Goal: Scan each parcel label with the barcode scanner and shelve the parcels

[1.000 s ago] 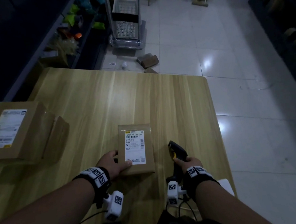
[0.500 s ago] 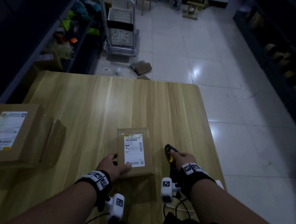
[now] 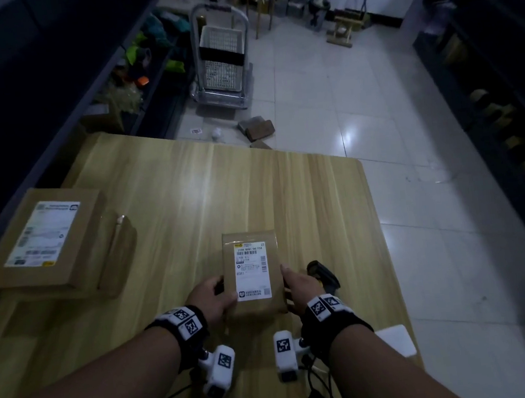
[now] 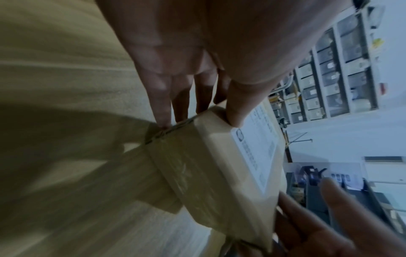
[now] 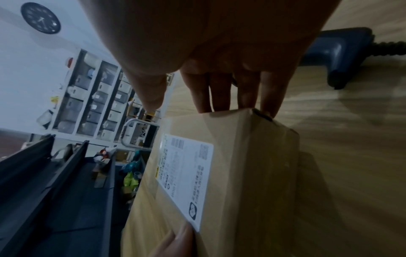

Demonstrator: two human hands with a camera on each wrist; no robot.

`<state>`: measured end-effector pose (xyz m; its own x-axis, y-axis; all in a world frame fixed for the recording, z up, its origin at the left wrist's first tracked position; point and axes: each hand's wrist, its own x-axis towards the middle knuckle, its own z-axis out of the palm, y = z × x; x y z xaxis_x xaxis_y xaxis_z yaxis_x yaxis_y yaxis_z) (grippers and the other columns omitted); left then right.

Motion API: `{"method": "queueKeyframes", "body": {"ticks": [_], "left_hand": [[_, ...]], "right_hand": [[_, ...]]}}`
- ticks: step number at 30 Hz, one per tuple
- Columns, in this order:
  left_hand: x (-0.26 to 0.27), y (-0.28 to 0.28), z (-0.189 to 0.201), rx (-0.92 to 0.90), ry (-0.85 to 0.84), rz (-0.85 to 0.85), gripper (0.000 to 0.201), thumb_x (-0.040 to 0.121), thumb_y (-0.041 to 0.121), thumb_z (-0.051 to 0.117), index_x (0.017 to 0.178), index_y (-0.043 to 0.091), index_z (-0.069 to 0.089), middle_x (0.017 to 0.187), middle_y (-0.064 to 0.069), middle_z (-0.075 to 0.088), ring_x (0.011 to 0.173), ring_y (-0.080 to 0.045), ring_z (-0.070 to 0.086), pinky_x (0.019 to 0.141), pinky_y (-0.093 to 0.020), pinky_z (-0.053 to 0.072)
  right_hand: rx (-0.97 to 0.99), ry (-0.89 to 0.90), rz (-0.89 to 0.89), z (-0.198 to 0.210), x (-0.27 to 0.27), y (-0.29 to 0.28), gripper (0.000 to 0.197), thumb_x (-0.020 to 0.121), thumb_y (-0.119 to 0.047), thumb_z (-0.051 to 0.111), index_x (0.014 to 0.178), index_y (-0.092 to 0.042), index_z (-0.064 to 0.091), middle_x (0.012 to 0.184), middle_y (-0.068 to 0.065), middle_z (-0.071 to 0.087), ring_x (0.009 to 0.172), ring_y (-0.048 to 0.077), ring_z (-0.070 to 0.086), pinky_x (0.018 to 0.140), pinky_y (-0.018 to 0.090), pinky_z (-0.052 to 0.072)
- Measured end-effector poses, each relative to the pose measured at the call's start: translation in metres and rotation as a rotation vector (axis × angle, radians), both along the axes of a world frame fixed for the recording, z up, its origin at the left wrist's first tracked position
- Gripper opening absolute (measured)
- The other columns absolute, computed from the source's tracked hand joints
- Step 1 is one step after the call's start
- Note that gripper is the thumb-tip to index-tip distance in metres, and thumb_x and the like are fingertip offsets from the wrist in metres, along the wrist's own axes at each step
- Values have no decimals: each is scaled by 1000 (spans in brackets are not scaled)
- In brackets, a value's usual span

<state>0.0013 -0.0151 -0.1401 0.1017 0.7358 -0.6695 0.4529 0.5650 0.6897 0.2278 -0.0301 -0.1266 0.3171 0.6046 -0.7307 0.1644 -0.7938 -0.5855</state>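
Our left hand (image 3: 211, 300) and right hand (image 3: 298, 286) hold the small box (image 3: 252, 273), low in the middle, fingers only on its sides; it could slip.

The small parcel (image 3: 251, 273) is lying on the table (image 3: 164, 192) between the left hand (image 3: 209, 298) and the right hand (image 3: 298, 287). The barcode scanner (image 3: 323, 274) is lying just right of the right hand. The large parcel (image 3: 47, 242) is sitting well to the left of the left hand, and the cart (image 3: 222, 61) is standing on the floor far beyond both hands.
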Motion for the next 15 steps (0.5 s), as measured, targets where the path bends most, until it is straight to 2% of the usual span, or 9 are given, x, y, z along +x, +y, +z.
{"method": "queueKeyframes", "body": {"ticks": [3, 6, 8, 9, 11, 15], "left_hand": [[0, -6, 4, 25, -49, 66, 43, 90, 26, 77, 132, 21, 68, 112, 9, 78, 99, -14, 75, 93, -40, 61], [2, -11, 24, 38, -157, 204, 33, 92, 20, 75, 125, 21, 71, 112, 4, 79, 99, -18, 76, 90, -46, 63], [3, -15, 40, 70, -203, 282, 32, 92, 19, 75, 123, 23, 71, 113, 2, 79, 100, -21, 76, 89, -49, 63], [3, -18, 50, 95, -222, 320, 32, 92, 19, 75, 124, 24, 71, 113, 3, 79, 101, -21, 76, 89, -50, 63], [4, -27, 69, 148, -243, 397, 34, 93, 19, 73, 127, 26, 71, 112, 5, 79, 102, -22, 75, 89, -51, 63], [5, -47, 112, 256, -286, 540, 30, 96, 25, 71, 125, 31, 70, 108, 9, 79, 98, -18, 75, 81, -40, 64]], "right_hand": [[57, -24, 52, 19, -3, 0, 62, 93, -67, 64, 121, -14, 78, 110, 6, 80, 108, 33, 76, 101, 50, 60], [131, -21, 114, 53, -6, -2, 41, 103, -55, 59, 120, -23, 77, 111, 1, 78, 105, 23, 72, 89, 38, 56], [188, -3, 145, 68, -5, -1, 33, 106, -50, 58, 117, -25, 76, 109, -2, 77, 103, 19, 71, 80, 34, 55], [221, 14, 145, 76, -4, -1, 33, 106, -50, 59, 117, -24, 76, 110, -2, 77, 105, 20, 71, 84, 38, 58], [281, 51, 155, 86, -4, 0, 39, 101, -52, 63, 124, -23, 77, 115, -1, 79, 112, 24, 73, 99, 50, 60], [414, 114, 232, 110, -8, 3, 48, 90, -58, 68, 129, -31, 76, 125, -4, 77, 119, 23, 71, 108, 55, 57]]}}
